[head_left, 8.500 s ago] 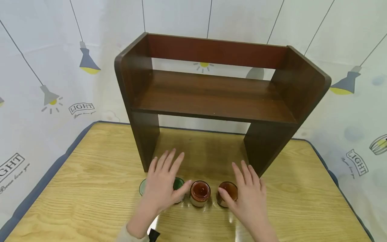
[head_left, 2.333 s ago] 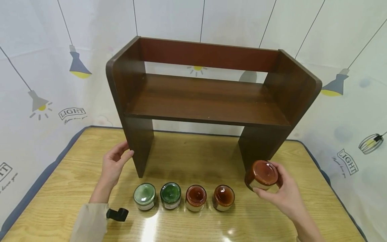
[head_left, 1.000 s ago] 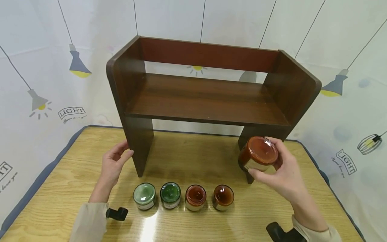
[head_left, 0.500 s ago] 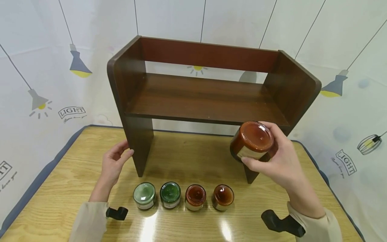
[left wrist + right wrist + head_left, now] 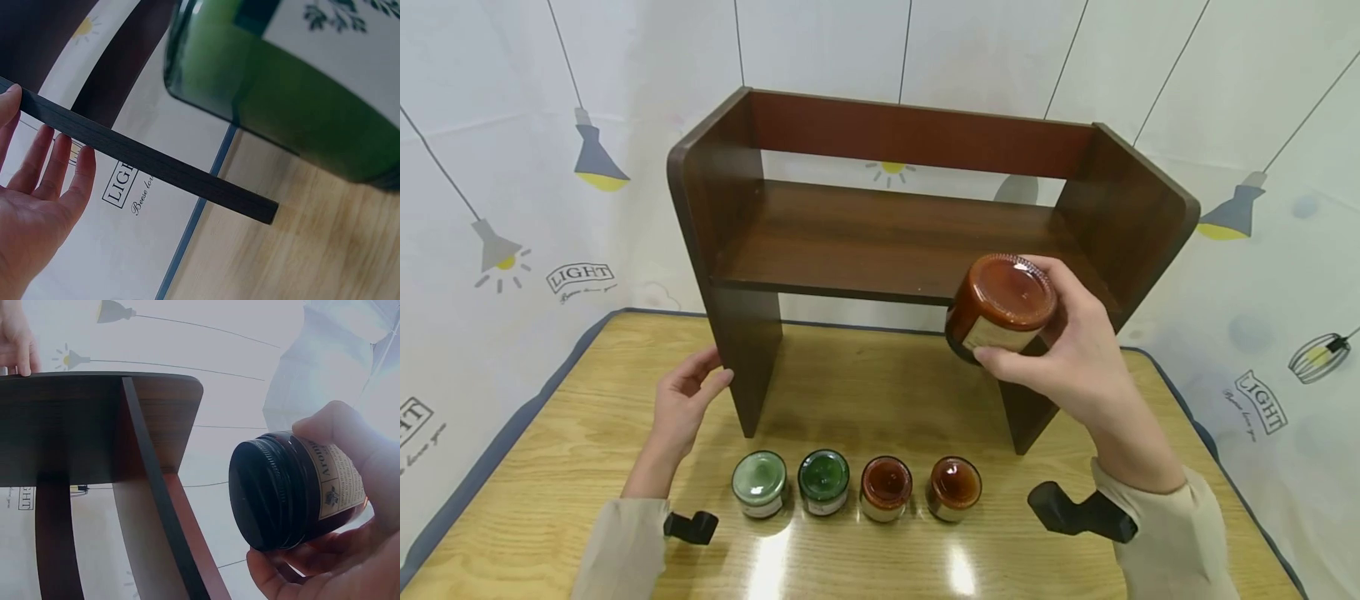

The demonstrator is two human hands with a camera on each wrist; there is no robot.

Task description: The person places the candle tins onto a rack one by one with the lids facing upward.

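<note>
My right hand (image 5: 1078, 354) grips an amber glass jar (image 5: 1003, 304) with a pale label and, in the right wrist view, a black lid (image 5: 256, 494). The jar is tilted, base up, in front of the shelf board's right part. At the left, my left hand (image 5: 681, 404) touches the side panel of a dark brown wooden shelf (image 5: 880, 242), thumb at its front edge and fingers on the outer side. A pale green jar (image 5: 760, 483), a dark green jar (image 5: 823, 482) and two amber jars (image 5: 886, 489) stand base up in a row before the shelf.
The shelf stands on a wood-grain table (image 5: 572, 467) with a blue edge. Behind it hangs a white curtain (image 5: 512, 167) printed with lamps. Black wrist mounts (image 5: 1082, 512) sit at both sleeves. A green jar (image 5: 294, 94) looms large in the left wrist view.
Earlier both hands were over the row of jars. Since then my left hand has gone to the shelf's side panel, and my right hand has raised the amber jar up and leftward toward the board.
</note>
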